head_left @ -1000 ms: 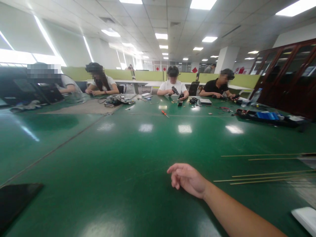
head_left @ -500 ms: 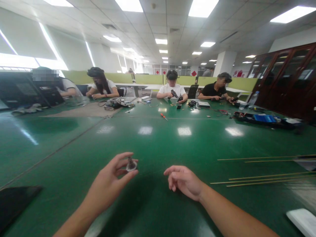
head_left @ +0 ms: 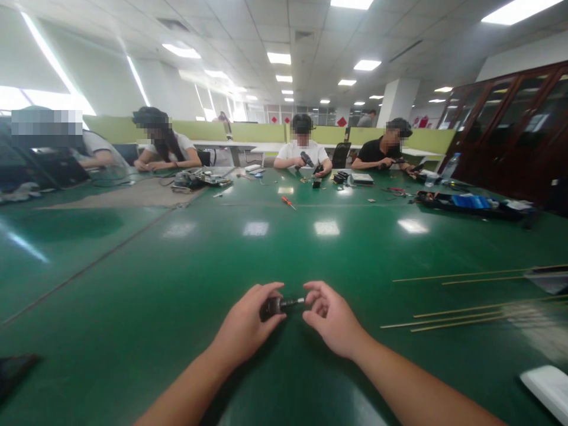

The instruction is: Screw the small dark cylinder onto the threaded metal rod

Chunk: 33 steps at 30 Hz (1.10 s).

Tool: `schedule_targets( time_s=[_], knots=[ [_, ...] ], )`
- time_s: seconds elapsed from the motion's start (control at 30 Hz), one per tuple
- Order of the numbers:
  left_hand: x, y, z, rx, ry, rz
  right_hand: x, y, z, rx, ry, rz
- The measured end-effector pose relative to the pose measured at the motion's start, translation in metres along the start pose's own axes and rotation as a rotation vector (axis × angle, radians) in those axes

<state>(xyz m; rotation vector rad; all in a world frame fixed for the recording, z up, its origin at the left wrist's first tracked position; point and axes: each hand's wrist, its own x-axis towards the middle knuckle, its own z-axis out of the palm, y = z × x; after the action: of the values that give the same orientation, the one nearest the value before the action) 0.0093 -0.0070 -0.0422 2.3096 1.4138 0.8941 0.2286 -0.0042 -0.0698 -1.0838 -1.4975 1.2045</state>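
Note:
My left hand (head_left: 248, 316) grips a small dark round-bodied piece with a narrow shaft and a silvery tip (head_left: 286, 303). Its body lies between thumb and fingers, partly hidden by them, and the shaft points to the right. What kind of part it is cannot be made out. Just beyond the silvery tip, my right hand (head_left: 332, 319) has its thumb and forefinger apart, the other fingers loosely curled, with nothing visible in them. Both hands are over the green table (head_left: 213, 254).
Thin yellowish rods (head_left: 457, 322) lie at the right, above a white object (head_left: 548, 384). A dark flat item (head_left: 18, 370) is at the left edge. Farther off are an orange screwdriver (head_left: 287, 202), a black tray of items (head_left: 470, 204) and several people seated across the table.
My left hand has moved right and turned the piece from upright to lying sideways. My right hand has turned to face its tip, and the gap between the hands has narrowed.

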Motion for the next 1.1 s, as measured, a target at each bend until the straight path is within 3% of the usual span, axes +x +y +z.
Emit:
schedule_targets(
  time_s=[0.27,1.1],
  knots=[
    [-0.002,0.007,0.001,-0.065,-0.018,0.158,-0.006,-0.003,0.000,-0.184,-0.049,-0.069],
    [-0.007,0.011,0.008,-0.076,-0.027,0.136,-0.009,-0.013,-0.004,-0.329,-0.127,-0.154]
  ],
)
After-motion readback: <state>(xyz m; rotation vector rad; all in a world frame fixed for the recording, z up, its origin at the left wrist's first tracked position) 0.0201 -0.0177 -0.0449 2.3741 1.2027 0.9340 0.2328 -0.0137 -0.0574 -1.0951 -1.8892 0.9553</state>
